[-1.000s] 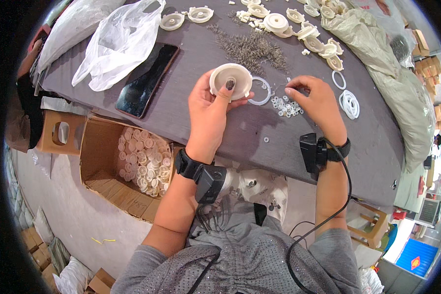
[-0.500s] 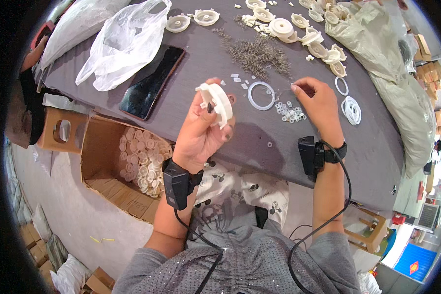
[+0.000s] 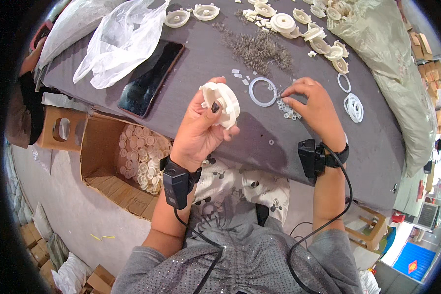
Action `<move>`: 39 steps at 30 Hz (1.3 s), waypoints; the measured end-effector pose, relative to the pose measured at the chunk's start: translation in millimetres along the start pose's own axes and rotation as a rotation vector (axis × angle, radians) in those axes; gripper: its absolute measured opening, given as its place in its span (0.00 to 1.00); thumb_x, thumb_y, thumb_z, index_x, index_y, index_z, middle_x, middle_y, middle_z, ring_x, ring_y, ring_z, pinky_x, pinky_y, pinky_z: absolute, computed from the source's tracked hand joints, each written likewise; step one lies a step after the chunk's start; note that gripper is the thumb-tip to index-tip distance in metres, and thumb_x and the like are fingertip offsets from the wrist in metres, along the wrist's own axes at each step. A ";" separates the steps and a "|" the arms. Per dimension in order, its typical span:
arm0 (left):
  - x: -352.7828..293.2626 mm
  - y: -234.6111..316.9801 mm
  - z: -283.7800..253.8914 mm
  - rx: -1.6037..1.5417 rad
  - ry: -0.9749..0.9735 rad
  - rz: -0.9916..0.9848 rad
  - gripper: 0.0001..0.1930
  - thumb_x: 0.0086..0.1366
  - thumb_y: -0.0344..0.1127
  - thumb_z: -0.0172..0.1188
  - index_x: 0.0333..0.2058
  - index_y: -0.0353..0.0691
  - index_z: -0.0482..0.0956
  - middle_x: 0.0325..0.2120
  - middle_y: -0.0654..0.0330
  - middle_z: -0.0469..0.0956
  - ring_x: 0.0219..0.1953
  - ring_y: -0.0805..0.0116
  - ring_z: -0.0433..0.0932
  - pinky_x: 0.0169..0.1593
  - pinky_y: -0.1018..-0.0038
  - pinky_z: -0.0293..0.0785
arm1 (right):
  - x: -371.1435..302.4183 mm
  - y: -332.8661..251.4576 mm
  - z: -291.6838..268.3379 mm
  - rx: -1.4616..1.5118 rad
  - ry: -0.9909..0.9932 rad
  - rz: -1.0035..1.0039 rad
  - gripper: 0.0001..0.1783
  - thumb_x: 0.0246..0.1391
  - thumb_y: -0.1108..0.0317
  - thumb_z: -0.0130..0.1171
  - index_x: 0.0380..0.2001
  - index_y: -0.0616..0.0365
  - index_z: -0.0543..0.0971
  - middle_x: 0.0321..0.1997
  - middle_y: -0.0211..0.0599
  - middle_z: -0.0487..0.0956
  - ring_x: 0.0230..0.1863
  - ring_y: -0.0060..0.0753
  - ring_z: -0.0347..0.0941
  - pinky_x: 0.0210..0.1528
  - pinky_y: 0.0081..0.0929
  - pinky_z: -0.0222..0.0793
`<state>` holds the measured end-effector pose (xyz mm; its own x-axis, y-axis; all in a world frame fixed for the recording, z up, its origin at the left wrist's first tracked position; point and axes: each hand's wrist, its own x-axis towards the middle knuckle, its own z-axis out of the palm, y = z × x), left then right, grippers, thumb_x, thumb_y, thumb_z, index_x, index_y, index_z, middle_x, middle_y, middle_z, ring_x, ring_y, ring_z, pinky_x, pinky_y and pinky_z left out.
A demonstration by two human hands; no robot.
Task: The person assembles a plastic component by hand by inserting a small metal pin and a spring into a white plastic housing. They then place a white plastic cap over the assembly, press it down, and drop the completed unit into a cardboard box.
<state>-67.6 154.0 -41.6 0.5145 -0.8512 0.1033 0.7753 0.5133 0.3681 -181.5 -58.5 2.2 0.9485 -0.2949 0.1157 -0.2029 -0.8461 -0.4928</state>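
Observation:
A cream round plastic housing (image 3: 229,104) is gripped in my left hand (image 3: 201,130), tilted above the table, with the thumb pressed into its hollow side. My right hand (image 3: 314,105) is closed in a pinch over a small pile of translucent washers (image 3: 289,111); whatever sits between its fingertips is too small to make out. Just left of those fingertips lies a clear sealing ring (image 3: 262,92). Beyond it is a heap of small metal springs (image 3: 259,51), with a few small translucent square pieces (image 3: 237,75) nearer.
More cream housings (image 3: 314,34) lie at the far right beside a large beige sack (image 3: 377,63). White rings (image 3: 353,108) rest right of my right hand. A phone (image 3: 151,78) and a plastic bag (image 3: 122,41) lie left. Below stands a carton (image 3: 100,147) of round parts.
My right hand has shifted left and slightly nearer, its fingertips now at the washer pile. My left hand has turned the housing so more of its hollow side shows.

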 end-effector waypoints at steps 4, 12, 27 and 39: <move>-2.2 -0.2 2.7 0.054 0.114 -0.047 0.26 0.56 0.21 0.51 0.53 0.45 0.57 0.42 0.54 0.64 0.23 0.65 0.76 0.24 0.78 0.79 | -0.4 -0.1 2.0 -0.023 0.010 -0.026 0.07 0.41 0.67 0.58 0.26 0.56 0.77 0.33 0.38 0.73 0.40 0.42 0.67 0.44 0.33 0.60; -2.1 -1.7 5.1 -0.023 0.040 -0.035 0.24 0.57 0.21 0.51 0.52 0.44 0.57 0.38 0.57 0.62 0.21 0.65 0.76 0.19 0.80 0.77 | -0.1 -11.7 -5.3 0.295 0.165 0.001 0.08 0.43 0.67 0.57 0.27 0.60 0.76 0.30 0.35 0.74 0.36 0.31 0.70 0.41 0.24 0.63; -9.4 -22.7 12.7 0.139 0.076 -0.021 0.24 0.49 0.24 0.60 0.44 0.49 0.63 0.38 0.57 0.60 0.37 0.63 0.72 0.19 0.80 0.78 | -22.4 -71.5 40.7 1.066 0.102 -0.074 0.07 0.45 0.72 0.60 0.29 0.62 0.77 0.29 0.26 0.76 0.24 0.12 0.68 0.27 0.11 0.65; -10.3 -28.2 3.7 0.204 -0.075 0.026 0.19 0.51 0.29 0.62 0.41 0.52 0.68 0.36 0.62 0.61 0.35 0.67 0.72 0.20 0.81 0.77 | -26.0 -73.5 39.7 1.148 0.099 -0.048 0.06 0.46 0.73 0.59 0.30 0.63 0.76 0.27 0.25 0.75 0.24 0.10 0.67 0.26 0.10 0.64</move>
<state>-96.1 147.9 -49.6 0.4987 -0.8476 0.1811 0.6678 0.5089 0.5432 -181.6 29.0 1.1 0.9157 -0.3498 0.1977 0.2221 0.0305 -0.9746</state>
